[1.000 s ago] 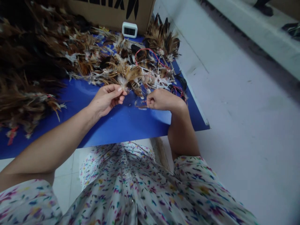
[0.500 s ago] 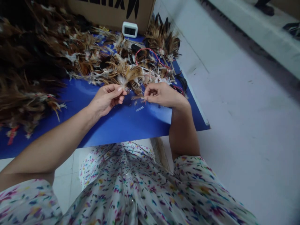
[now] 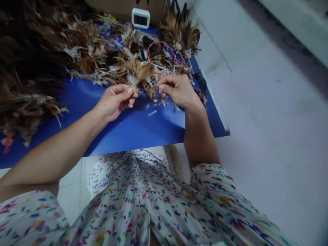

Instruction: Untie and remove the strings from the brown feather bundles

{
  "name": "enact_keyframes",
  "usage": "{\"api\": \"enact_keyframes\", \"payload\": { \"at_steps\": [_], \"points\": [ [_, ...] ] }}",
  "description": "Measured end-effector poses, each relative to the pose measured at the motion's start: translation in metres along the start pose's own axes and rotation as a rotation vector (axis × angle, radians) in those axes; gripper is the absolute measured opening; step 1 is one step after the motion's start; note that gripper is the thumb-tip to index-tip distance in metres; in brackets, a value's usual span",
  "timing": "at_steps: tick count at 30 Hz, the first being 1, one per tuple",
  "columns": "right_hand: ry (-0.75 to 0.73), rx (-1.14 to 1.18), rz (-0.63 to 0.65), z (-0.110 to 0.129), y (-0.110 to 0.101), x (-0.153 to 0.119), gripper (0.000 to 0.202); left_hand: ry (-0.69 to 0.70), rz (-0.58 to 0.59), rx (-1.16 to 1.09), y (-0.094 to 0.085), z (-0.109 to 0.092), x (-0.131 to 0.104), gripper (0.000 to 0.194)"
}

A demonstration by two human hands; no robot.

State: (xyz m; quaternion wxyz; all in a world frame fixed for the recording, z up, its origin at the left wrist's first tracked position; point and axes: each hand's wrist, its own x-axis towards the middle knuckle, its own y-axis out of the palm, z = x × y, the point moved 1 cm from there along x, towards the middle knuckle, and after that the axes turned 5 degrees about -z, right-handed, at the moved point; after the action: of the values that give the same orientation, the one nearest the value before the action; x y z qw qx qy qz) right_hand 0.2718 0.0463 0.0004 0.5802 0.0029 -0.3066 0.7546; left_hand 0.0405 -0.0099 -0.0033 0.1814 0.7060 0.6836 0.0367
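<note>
My left hand is closed in a pinch on a feather with pale fluff at its base and a brown upper part. The feather points away from me, over the loose feathers behind it. To its right, my right hand has thumb and forefinger together at the edge of the feather heap. What those fingers hold, if anything, is too small to make out. Below the right fingertips lie red thread bits and a small clear strip on the blue table top.
Brown and black feather bunches cover the table's left side. A white digital clock stands at the back before a cardboard box. An upright feather bunch sits back right, near a red cord. A pale wall borders the right.
My right hand has risen away from the table front toward the feather heap, uncovering red thread bits. My left hand keeps its pinch nearly in place. The view has tipped slightly downward.
</note>
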Motion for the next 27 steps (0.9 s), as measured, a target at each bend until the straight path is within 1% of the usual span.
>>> {"api": "enact_keyframes", "payload": {
  "at_steps": [3, 6, 12, 14, 16, 21, 24, 27],
  "points": [
    [0.044, 0.090, -0.015, -0.010, 0.005, 0.002, 0.028, -0.005, -0.003, 0.019, 0.000, 0.001, 0.000, 0.022],
    [0.062, 0.174, -0.005, -0.013, 0.011, 0.004, 0.034, -0.008, 0.011, 0.036, -0.001, 0.001, 0.000, 0.022],
    [-0.041, 0.187, -0.078, -0.006, 0.017, 0.006, 0.043, 0.008, 0.087, 0.069, -0.003, 0.006, 0.001, 0.021],
    [-0.022, 0.234, -0.064, -0.004, 0.018, 0.006, 0.044, 0.014, 0.129, 0.086, -0.003, 0.007, 0.001, 0.024],
    [0.015, 0.321, -0.022, -0.001, 0.019, 0.004, 0.045, 0.019, 0.176, 0.108, -0.002, 0.008, 0.000, 0.028],
    [0.100, 0.515, 0.043, 0.016, 0.025, -0.002, 0.048, 0.021, 0.280, 0.153, -0.003, 0.011, -0.001, 0.037],
    [0.120, 0.552, 0.043, 0.023, 0.029, -0.004, 0.051, 0.028, 0.301, 0.183, -0.005, 0.013, 0.000, 0.039],
    [0.122, 0.560, 0.043, 0.025, 0.031, -0.004, 0.050, 0.031, 0.304, 0.196, -0.006, 0.014, 0.000, 0.039]
  ]
}}
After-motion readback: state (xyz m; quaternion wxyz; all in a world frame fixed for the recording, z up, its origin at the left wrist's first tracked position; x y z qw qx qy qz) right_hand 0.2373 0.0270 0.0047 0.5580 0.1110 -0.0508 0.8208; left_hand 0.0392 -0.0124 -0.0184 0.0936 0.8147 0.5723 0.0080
